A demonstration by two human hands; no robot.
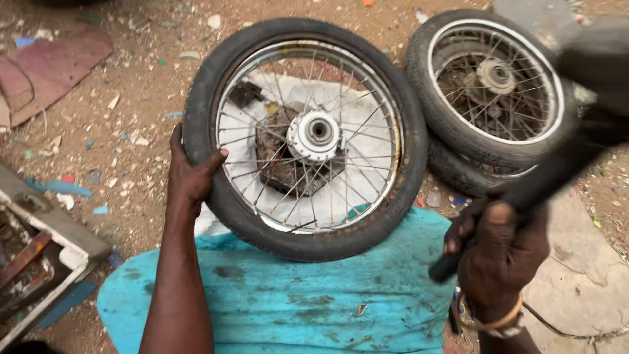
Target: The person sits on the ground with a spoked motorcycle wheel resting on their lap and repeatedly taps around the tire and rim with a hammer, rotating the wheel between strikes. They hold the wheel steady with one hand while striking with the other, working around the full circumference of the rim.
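Note:
A spoked motorcycle wheel with a black tyre (216, 72) and a silver hub (315, 134) lies flat on the ground in front of me. My left hand (189, 176) grips the tyre on its left side, thumb over the rim. My right hand (501, 252), raised at the lower right, is closed around the dark handle of a long black tool (557, 167). The tool's head is blurred at the upper right, so I cannot tell its exact shape. A bracelet sits on my right wrist.
Two more spoked wheels (491, 78) are stacked at the upper right. A teal cloth (295, 301) covers the ground near me, a white sheet (367, 105) lies under the wheel. A metal frame (46, 236) stands at the left on littered dirt.

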